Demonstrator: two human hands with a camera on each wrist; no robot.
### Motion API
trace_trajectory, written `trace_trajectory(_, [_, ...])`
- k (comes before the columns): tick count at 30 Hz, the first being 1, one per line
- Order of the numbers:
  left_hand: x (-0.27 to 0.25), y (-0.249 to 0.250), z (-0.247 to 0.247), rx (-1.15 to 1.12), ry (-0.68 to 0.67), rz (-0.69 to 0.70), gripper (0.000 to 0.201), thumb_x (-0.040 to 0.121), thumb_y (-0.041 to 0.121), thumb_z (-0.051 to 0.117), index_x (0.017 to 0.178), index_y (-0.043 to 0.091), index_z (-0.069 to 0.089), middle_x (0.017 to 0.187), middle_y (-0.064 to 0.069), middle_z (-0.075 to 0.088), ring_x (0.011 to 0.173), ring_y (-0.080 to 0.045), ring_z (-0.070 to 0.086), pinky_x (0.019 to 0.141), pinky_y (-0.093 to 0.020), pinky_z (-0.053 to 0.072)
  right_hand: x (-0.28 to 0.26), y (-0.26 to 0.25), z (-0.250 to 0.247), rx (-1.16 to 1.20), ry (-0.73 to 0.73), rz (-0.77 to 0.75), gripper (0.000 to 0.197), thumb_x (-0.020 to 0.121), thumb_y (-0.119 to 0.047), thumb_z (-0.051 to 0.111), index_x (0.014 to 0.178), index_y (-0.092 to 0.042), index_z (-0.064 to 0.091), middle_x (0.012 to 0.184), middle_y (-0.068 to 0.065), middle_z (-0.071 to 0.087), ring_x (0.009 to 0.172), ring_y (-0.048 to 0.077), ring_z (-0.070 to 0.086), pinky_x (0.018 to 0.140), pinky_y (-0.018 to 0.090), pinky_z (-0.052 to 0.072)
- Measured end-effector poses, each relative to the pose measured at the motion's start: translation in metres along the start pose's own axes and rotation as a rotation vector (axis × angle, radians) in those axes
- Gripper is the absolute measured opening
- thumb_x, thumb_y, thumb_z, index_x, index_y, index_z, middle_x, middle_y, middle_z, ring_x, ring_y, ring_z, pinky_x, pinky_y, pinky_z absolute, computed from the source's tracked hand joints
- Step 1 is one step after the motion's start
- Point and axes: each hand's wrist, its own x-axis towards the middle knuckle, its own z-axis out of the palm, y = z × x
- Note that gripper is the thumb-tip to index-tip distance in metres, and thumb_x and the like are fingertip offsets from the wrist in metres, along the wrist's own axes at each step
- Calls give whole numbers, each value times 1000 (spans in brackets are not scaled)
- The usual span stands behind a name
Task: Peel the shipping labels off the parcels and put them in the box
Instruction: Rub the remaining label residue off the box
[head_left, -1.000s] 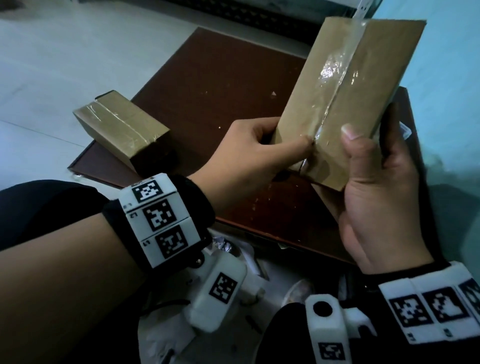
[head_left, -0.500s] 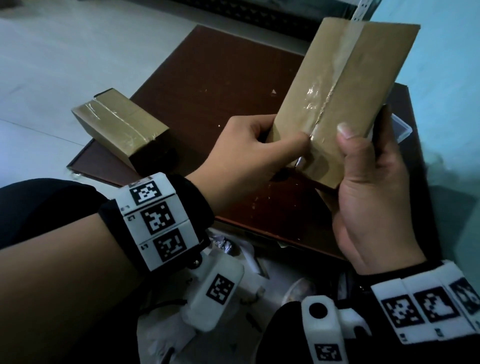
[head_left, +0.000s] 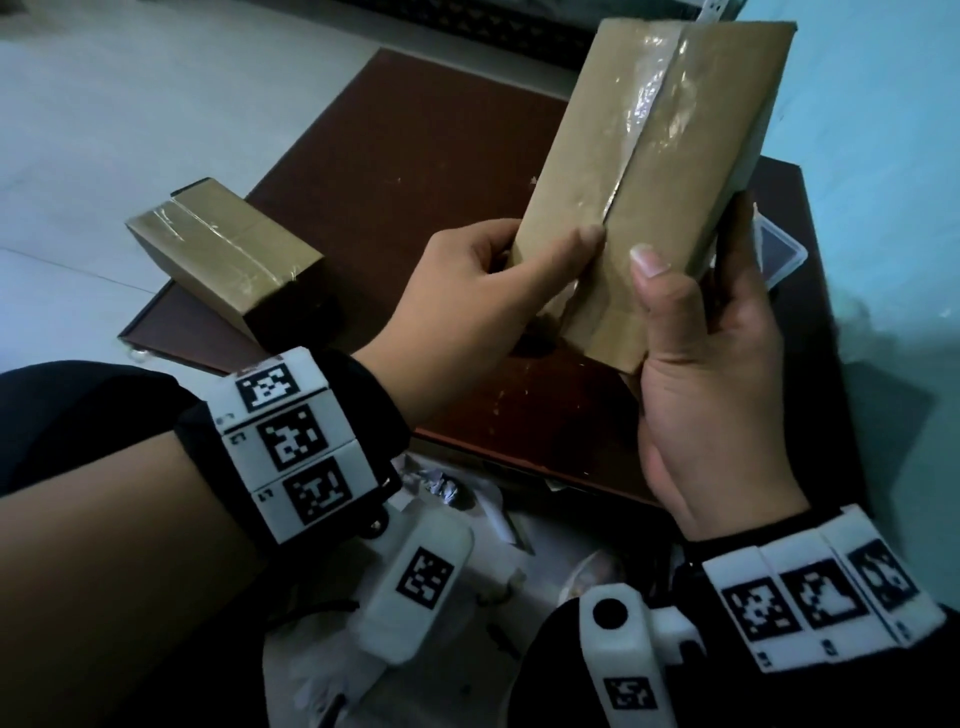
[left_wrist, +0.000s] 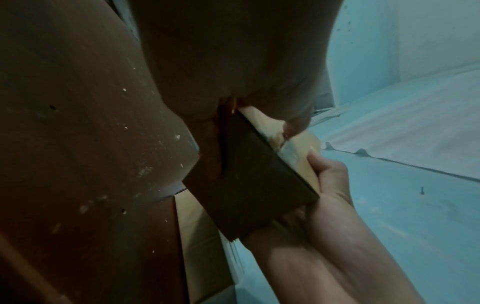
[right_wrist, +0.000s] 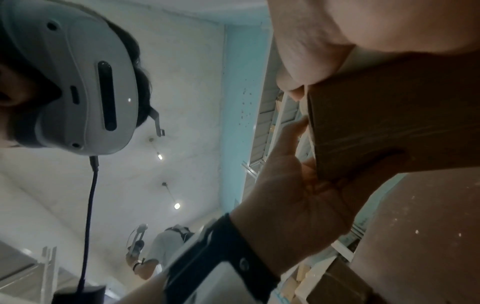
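**Both hands on a taped parcel**

Fingers of the left hand (head_left: 467, 291) curl round the parcel's (head_left: 649, 171) lower left edge, thumb on its tape seam (head_left: 631, 150). Right hand (head_left: 711, 374) grips the lower right corner. Parcel is held tilted above the brown board (head_left: 415, 156); another parcel (head_left: 223, 260) lies at the board's left edge.

The head view looks down from above and behind the grip, taking in both hands on the taped parcel (head_left: 649, 171) over a brown board (head_left: 415, 156). The left wrist view sits very close under the left hand (left_wrist: 233, 51), facing across the grip to the right hand (left_wrist: 327, 185). The right wrist view looks upward from below the grip past the same parcel (right_wrist: 389, 123) to the left hand (right_wrist: 293, 195).
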Motion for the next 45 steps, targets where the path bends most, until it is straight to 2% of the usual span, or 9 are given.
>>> trace_trajectory(5, [3,-9,5,164,155,-49,55,90,70,59,93,16,64,88,-1,71,89,-31,74,76,-61,62,-5,12,8,-138,-50,-11,89,95,-38,74,169,-27,27,159,1,54,142,15,58,116,43,52])
trace_trajectory(13, [6,-7,0,77,-122,22,34,102,36,66,128,15,62,108,-1,75,99,-21,76,83,-50,65,7,5,-4,51,13,74,83,98,-27,67,170,-28,25,154,12,60,136,33,65,109,61,55])
trace_trajectory(18, [-3,-13,3,372,113,72,40,102,59,55,117,23,60,100,4,69,92,-19,71,80,-51,62,0,11,3,52,-15,147,82,98,-31,72,168,-36,29,155,6,60,139,26,62,115,57,51])
trace_trajectory(22, [1,-5,-4,487,128,24,48,99,70,48,100,22,53,92,-1,64,80,-25,70,71,-51,62,-3,9,5,29,-24,141,87,95,-32,78,168,-34,31,155,2,60,139,17,63,114,45,54])
trace_trajectory(25, [3,-4,-5,556,144,-19,53,96,75,47,88,22,50,81,4,61,68,-3,64,61,-22,50,-2,6,4,-43,-7,76,90,91,-34,82,167,-31,34,159,2,55,140,16,60,112,40,56])
trace_trajectory(27, [1,-5,-2,543,125,-7,52,97,72,47,85,21,47,77,3,59,58,1,62,50,-15,41,-3,5,5,-73,36,38,93,86,-38,81,167,-30,36,157,2,55,137,15,62,107,37,58])
trace_trajectory(33, [-1,-5,2,434,-94,37,36,105,55,49,96,21,42,79,-5,61,58,-20,65,51,-36,52,4,-5,-2,-58,162,79,85,83,-36,82,160,-35,47,143,0,68,125,17,71,102,43,62])
trace_trajectory(39, [-4,-1,-1,682,27,93,46,107,62,38,105,17,45,87,-3,67,75,-23,67,72,-45,54,4,-1,3,-62,57,126,87,85,-37,83,162,-26,44,145,2,67,129,17,69,104,43,61])
trace_trajectory(45, [1,9,-8,769,76,34,56,103,72,30,93,21,50,83,2,63,66,-13,64,66,-40,52,5,0,5,-158,36,75,102,73,-55,87,163,-37,43,155,3,54,136,15,62,108,41,58])
